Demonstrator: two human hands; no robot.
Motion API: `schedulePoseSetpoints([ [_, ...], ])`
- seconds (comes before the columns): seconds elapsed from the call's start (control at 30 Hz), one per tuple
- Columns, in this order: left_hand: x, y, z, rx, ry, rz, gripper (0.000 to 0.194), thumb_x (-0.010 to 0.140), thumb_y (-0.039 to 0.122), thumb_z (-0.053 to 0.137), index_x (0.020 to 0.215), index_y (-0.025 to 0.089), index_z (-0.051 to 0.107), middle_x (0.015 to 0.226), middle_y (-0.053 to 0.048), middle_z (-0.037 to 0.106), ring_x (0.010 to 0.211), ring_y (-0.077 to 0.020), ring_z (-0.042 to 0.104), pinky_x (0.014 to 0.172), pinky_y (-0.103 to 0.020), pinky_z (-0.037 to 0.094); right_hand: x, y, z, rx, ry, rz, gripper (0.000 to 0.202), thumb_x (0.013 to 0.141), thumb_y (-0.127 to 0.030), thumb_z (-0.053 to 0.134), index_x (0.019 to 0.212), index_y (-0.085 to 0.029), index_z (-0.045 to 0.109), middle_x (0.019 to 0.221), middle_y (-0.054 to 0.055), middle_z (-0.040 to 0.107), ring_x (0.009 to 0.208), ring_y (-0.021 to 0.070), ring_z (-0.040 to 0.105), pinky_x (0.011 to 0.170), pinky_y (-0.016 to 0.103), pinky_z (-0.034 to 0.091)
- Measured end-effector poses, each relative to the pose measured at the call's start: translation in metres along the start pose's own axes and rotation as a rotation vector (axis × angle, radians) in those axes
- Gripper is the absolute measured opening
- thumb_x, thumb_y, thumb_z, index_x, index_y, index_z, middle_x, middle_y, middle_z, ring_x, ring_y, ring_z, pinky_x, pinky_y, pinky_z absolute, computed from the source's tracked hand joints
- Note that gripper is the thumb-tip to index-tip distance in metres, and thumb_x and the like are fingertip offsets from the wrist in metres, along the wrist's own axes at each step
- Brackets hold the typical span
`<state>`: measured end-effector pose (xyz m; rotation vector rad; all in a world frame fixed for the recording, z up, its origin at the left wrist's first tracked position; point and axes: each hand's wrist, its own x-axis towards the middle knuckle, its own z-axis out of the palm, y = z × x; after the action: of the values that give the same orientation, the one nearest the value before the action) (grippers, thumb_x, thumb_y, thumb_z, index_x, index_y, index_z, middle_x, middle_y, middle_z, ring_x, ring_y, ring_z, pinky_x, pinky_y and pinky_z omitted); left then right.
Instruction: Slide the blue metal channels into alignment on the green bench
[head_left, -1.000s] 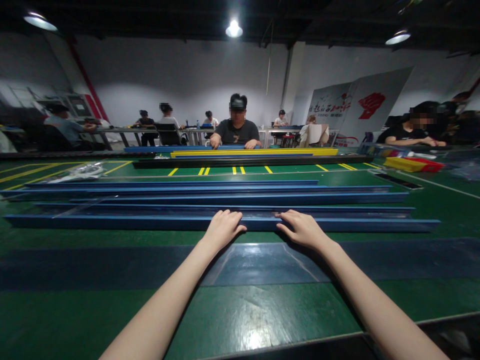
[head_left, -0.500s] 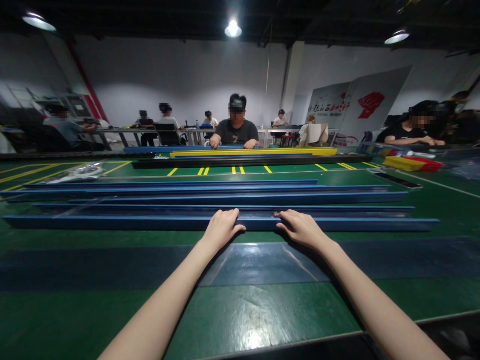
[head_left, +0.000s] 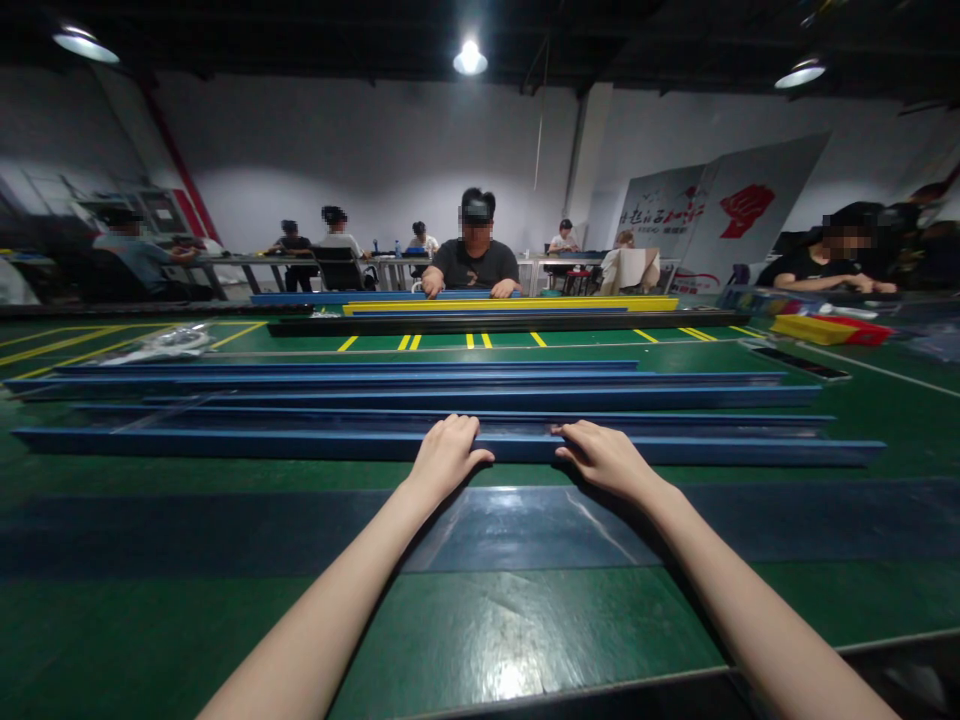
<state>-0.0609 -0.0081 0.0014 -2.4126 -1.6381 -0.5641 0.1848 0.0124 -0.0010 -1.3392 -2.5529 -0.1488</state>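
Observation:
A long blue channel strip [head_left: 262, 445] lies crosswise in front of me, its raised edges facing up. My left hand [head_left: 448, 452] is closed over its near wall, thumb on the outer face and fingers over the rim. A short way to the right, my right hand [head_left: 600, 455] grips the same wall in like manner, though its fingertips are partly hidden inside the channel. Closer to me, a long clear plastic strip [head_left: 517, 525] lies flat beneath my forearms. Beyond the held piece are more blue channel strips [head_left: 525, 397], roughly parallel to it.
Across the green table [head_left: 480, 620] lie a black strip [head_left: 525, 322] and a yellow strip [head_left: 510, 305]. Behind them, a person [head_left: 476, 262] has both hands at a blue strip. A phone [head_left: 799, 360] and coloured trays [head_left: 821, 328] are right; clear plastic wrapping [head_left: 172, 342] lies left.
The view has shifted very slightly. Both of my hands keep their places on the blue channel strip, and nothing else has visibly moved.

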Motion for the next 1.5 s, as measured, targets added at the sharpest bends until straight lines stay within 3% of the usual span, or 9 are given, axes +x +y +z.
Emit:
schedulePoseSetpoints([
  [0.47, 0.0, 0.001, -0.001, 0.047, -0.031, -0.008, 0.025, 0.075, 0.042, 0.056, 0.08, 0.019, 0.049, 0.083, -0.004, 0.059, 0.081, -0.0191, 0.054, 0.069, -0.028, 0.04, 0.005, -0.014, -0.001, -0.101, 0.08, -0.08, 0.03, 0.087, -0.036, 0.032, 0.094, -0.018, 0.055, 0.09, 0.008, 0.061, 0.084, 0.0178, 0.054, 0.07, 0.026, 0.037],
  [0.73, -0.001, 0.001, 0.0, 0.063, -0.017, 0.006, 0.024, 0.076, 0.042, 0.055, 0.081, 0.019, 0.049, 0.084, -0.003, 0.058, 0.082, -0.0183, 0.053, 0.067, -0.026, 0.04, 0.011, -0.023, 0.009, -0.112, 0.175, -0.13, 0.019, 0.087, -0.028, 0.035, 0.085, -0.019, 0.052, 0.083, 0.005, 0.056, 0.075, 0.0153, 0.051, 0.061, 0.024, 0.033],
  [1.13, -0.002, -0.002, 0.004, 0.164, -0.003, 0.068, 0.028, 0.078, 0.046, 0.05, 0.082, 0.018, 0.052, 0.086, -0.004, 0.059, 0.084, -0.0199, 0.052, 0.069, -0.029, 0.037, 0.016, -0.024, 0.004, -0.268, 0.149, -0.135, 0.014, 0.084, -0.023, 0.041, 0.078, -0.017, 0.052, 0.078, 0.005, 0.058, 0.07, 0.0145, 0.052, 0.061, 0.026, 0.027],
  [1.5, -0.002, -0.005, 0.005, 0.15, 0.042, 0.077, 0.031, 0.078, 0.047, 0.05, 0.084, 0.017, 0.053, 0.084, -0.003, 0.061, 0.082, -0.0181, 0.054, 0.069, -0.029, 0.033, -0.001, 0.002, -0.011, -0.28, 0.104, -0.093, 0.016, 0.081, -0.021, 0.038, 0.073, -0.018, 0.051, 0.074, 0.003, 0.059, 0.065, 0.0136, 0.053, 0.059, 0.025, 0.026],
])
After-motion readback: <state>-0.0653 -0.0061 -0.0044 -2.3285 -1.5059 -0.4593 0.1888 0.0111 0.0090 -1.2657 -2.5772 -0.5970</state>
